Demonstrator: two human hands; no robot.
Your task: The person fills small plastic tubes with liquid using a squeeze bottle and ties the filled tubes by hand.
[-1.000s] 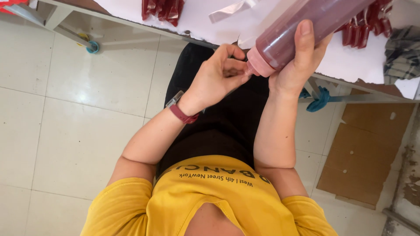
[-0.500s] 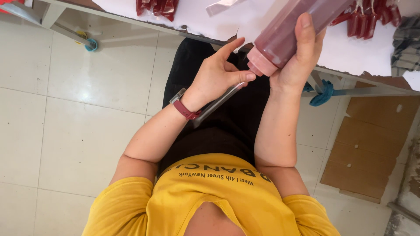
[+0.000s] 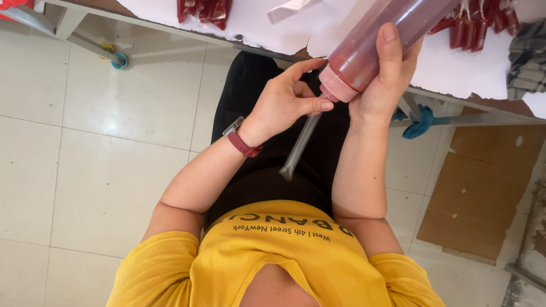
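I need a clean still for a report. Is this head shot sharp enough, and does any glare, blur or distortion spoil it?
Head view: sharp on the left hand, the right hand, the squeeze bottle of red liquid and the clear thin tube bag; soft glare on the floor tiles; the white table top is bright, nearly washed out; wide-angle bending slants the table edge; shadows are soft.

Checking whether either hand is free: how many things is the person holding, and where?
2. A squeeze bottle of red liquid, tilted nozzle-down in the right hand; a thin clear tube bag, held at the nozzle by the left hand and hanging over the lap.
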